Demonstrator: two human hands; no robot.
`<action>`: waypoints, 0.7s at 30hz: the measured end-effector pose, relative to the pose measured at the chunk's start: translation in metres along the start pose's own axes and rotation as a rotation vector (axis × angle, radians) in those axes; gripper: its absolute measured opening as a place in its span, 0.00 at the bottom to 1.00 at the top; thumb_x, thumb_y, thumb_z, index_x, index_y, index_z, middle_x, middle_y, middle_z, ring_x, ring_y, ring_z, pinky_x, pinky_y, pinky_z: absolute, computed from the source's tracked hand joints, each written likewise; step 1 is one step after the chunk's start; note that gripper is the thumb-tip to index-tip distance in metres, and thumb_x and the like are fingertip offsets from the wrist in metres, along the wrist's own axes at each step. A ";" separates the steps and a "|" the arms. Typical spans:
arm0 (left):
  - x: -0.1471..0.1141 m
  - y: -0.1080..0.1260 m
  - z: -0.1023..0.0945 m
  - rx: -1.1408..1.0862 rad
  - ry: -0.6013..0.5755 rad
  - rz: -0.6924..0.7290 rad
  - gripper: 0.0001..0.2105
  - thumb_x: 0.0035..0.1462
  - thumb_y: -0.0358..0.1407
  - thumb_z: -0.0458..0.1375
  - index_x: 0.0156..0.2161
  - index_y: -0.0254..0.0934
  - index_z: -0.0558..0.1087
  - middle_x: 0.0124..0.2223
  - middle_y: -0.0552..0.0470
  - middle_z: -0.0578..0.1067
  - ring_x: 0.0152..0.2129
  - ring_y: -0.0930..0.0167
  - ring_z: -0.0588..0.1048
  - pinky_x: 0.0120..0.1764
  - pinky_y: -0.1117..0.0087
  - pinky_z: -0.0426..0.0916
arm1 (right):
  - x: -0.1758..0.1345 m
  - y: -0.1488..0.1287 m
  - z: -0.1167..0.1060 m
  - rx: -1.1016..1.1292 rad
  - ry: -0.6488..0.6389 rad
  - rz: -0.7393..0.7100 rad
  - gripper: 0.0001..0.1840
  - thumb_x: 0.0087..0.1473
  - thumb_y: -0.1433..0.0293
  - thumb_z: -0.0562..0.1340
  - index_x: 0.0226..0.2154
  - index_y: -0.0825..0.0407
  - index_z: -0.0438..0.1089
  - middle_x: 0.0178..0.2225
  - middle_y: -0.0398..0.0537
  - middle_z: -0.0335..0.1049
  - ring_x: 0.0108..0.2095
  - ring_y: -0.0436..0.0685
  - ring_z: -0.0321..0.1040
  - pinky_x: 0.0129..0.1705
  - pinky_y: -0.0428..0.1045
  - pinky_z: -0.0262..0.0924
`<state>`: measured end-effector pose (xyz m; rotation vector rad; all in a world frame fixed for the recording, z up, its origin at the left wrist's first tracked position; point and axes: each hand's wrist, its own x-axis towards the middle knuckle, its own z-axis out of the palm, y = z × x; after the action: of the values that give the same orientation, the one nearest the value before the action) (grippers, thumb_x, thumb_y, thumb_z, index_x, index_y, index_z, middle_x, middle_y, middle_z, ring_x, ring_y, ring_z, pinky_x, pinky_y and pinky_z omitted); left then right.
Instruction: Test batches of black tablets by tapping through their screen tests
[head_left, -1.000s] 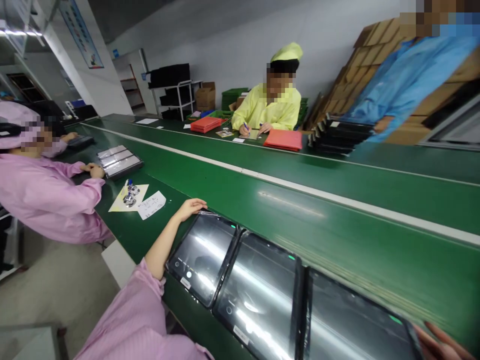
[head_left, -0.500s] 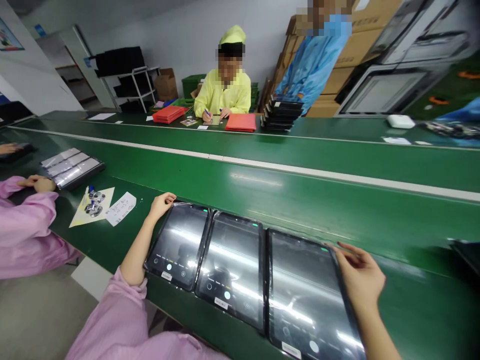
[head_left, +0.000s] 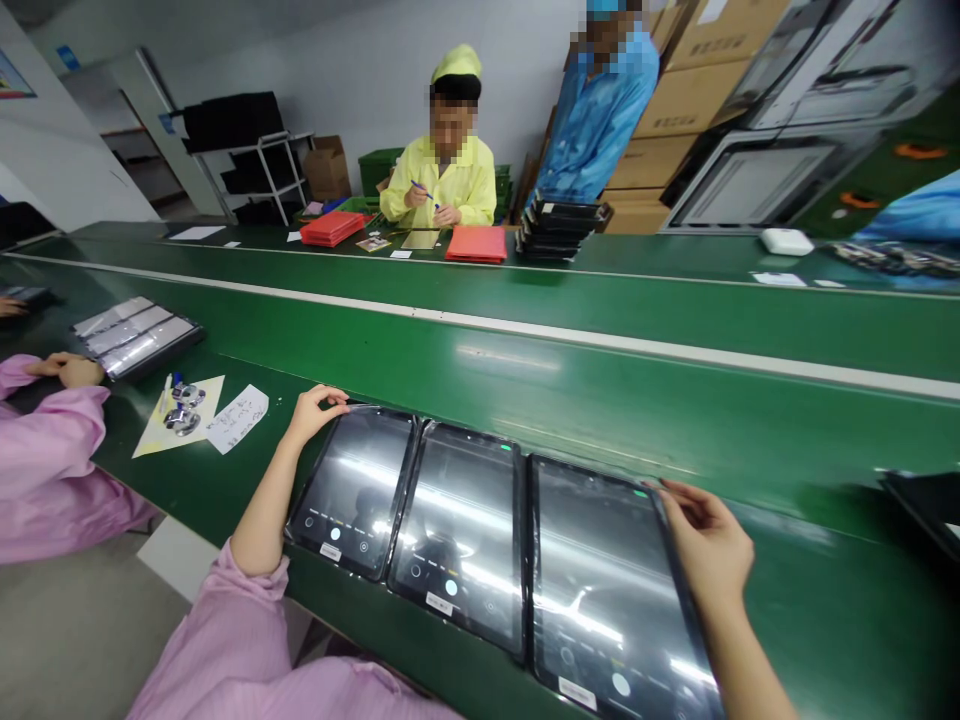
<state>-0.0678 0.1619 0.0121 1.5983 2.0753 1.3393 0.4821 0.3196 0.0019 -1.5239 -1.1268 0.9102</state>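
Note:
Three black tablets lie side by side on the green bench, screens up, each showing a camera-style screen with a white round button and a small white label at its lower edge. My left hand [head_left: 316, 412] is at the far left corner of the left tablet [head_left: 356, 485], thumb and forefinger closed on that corner. The middle tablet [head_left: 459, 530] lies untouched, close beside it. On the right tablet [head_left: 611, 570], my right hand [head_left: 709, 545] grips the far right corner, its fingers curled at the edge. Glare from lights streaks all the screens.
A yellowish sheet [head_left: 176, 415] with shiny round parts and a handwritten slip [head_left: 238, 418] lie to the left. Beyond them are a co-worker's pink sleeve [head_left: 56, 430] and a tablet stack [head_left: 135, 335]. Across the bench, a person in yellow [head_left: 442, 180] sits near red folders [head_left: 476, 243].
The green mark on the left tablet's screen has gone. My hands stay at the same corners, the left thumb and forefinger showing more gap behind the tips. The person in yellow has raised the pen.

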 end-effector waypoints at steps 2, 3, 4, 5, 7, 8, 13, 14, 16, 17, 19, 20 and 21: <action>0.000 -0.002 0.000 0.045 0.037 -0.001 0.11 0.52 0.43 0.66 0.38 0.40 0.80 0.35 0.49 0.79 0.33 0.66 0.75 0.42 0.65 0.70 | 0.000 -0.001 -0.001 -0.004 -0.010 0.010 0.17 0.34 0.59 0.69 0.30 0.48 0.71 0.29 0.50 0.73 0.34 0.63 0.72 0.43 0.57 0.66; 0.000 -0.004 0.000 0.069 0.051 -0.004 0.10 0.54 0.42 0.65 0.39 0.40 0.80 0.35 0.50 0.79 0.32 0.66 0.75 0.42 0.65 0.70 | 0.000 -0.001 -0.001 0.000 -0.015 0.017 0.17 0.34 0.59 0.69 0.30 0.48 0.71 0.30 0.50 0.73 0.34 0.63 0.72 0.43 0.57 0.66; 0.001 -0.007 0.000 0.095 0.062 -0.008 0.10 0.55 0.41 0.64 0.39 0.40 0.80 0.35 0.50 0.79 0.32 0.66 0.74 0.41 0.65 0.70 | 0.000 0.000 -0.001 0.005 -0.016 0.023 0.17 0.35 0.60 0.69 0.30 0.49 0.71 0.30 0.50 0.73 0.34 0.62 0.72 0.44 0.56 0.66; 0.001 -0.011 -0.001 0.123 0.072 -0.013 0.09 0.55 0.41 0.63 0.39 0.41 0.81 0.36 0.50 0.79 0.32 0.66 0.74 0.42 0.65 0.69 | 0.000 0.000 -0.001 0.011 -0.013 0.030 0.17 0.35 0.60 0.69 0.30 0.49 0.71 0.30 0.50 0.73 0.34 0.62 0.72 0.44 0.56 0.66; 0.002 -0.019 -0.003 0.179 0.098 -0.033 0.07 0.56 0.39 0.63 0.39 0.41 0.81 0.35 0.49 0.79 0.31 0.65 0.74 0.42 0.65 0.68 | 0.001 0.002 -0.002 0.015 -0.013 0.027 0.17 0.35 0.60 0.69 0.30 0.50 0.72 0.31 0.51 0.74 0.34 0.61 0.72 0.45 0.56 0.65; 0.002 -0.022 -0.005 0.204 0.115 -0.047 0.07 0.57 0.38 0.62 0.38 0.41 0.81 0.35 0.49 0.80 0.31 0.65 0.74 0.42 0.65 0.68 | 0.002 0.004 -0.002 0.014 -0.017 0.021 0.18 0.34 0.60 0.69 0.30 0.50 0.72 0.31 0.52 0.74 0.34 0.61 0.72 0.45 0.56 0.65; 0.003 -0.027 -0.014 0.248 0.195 -0.051 0.09 0.63 0.37 0.56 0.40 0.41 0.80 0.37 0.48 0.81 0.37 0.62 0.76 0.46 0.62 0.69 | 0.007 0.014 -0.002 -0.008 -0.026 -0.026 0.23 0.30 0.55 0.69 0.30 0.50 0.73 0.31 0.51 0.75 0.34 0.61 0.72 0.44 0.55 0.66; 0.004 -0.025 -0.016 0.240 0.190 -0.026 0.10 0.63 0.37 0.56 0.40 0.41 0.80 0.39 0.49 0.82 0.39 0.62 0.77 0.47 0.62 0.69 | 0.009 0.016 -0.002 -0.013 -0.021 -0.035 0.25 0.29 0.53 0.69 0.30 0.50 0.73 0.31 0.51 0.76 0.33 0.61 0.72 0.43 0.55 0.66; 0.004 -0.017 -0.020 0.212 0.139 0.037 0.08 0.62 0.39 0.58 0.38 0.43 0.81 0.40 0.50 0.82 0.41 0.62 0.77 0.49 0.62 0.69 | 0.011 0.020 -0.002 -0.024 -0.013 -0.052 0.26 0.28 0.51 0.68 0.30 0.51 0.73 0.31 0.51 0.76 0.33 0.61 0.72 0.42 0.55 0.67; 0.003 -0.014 -0.021 0.195 0.100 0.069 0.08 0.61 0.40 0.60 0.36 0.43 0.81 0.39 0.51 0.82 0.41 0.63 0.77 0.49 0.62 0.69 | 0.012 0.022 -0.002 -0.030 -0.012 -0.059 0.27 0.27 0.51 0.68 0.30 0.51 0.73 0.31 0.51 0.76 0.33 0.61 0.72 0.42 0.55 0.67; 0.002 -0.008 -0.023 0.165 0.025 0.121 0.07 0.59 0.42 0.63 0.34 0.44 0.82 0.36 0.52 0.82 0.39 0.63 0.77 0.47 0.62 0.70 | 0.012 0.024 -0.003 -0.035 -0.014 -0.066 0.27 0.28 0.51 0.69 0.30 0.51 0.74 0.31 0.51 0.76 0.34 0.61 0.72 0.42 0.55 0.67; 0.002 -0.006 -0.023 0.154 -0.003 0.141 0.07 0.59 0.42 0.64 0.34 0.44 0.82 0.36 0.52 0.82 0.38 0.63 0.78 0.46 0.62 0.71 | 0.012 0.024 -0.003 -0.032 -0.019 -0.065 0.27 0.28 0.51 0.69 0.30 0.51 0.74 0.31 0.51 0.76 0.34 0.60 0.72 0.42 0.55 0.67; 0.001 -0.005 -0.023 0.146 -0.022 0.156 0.07 0.58 0.43 0.65 0.34 0.45 0.83 0.35 0.51 0.82 0.38 0.63 0.78 0.46 0.61 0.71 | 0.012 0.025 -0.003 -0.027 -0.027 -0.063 0.26 0.29 0.51 0.69 0.31 0.51 0.74 0.32 0.51 0.77 0.34 0.60 0.72 0.42 0.54 0.67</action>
<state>-0.0860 0.1507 0.0222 1.8608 2.1170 1.2351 0.4939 0.3285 -0.0215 -1.4934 -1.2050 0.8784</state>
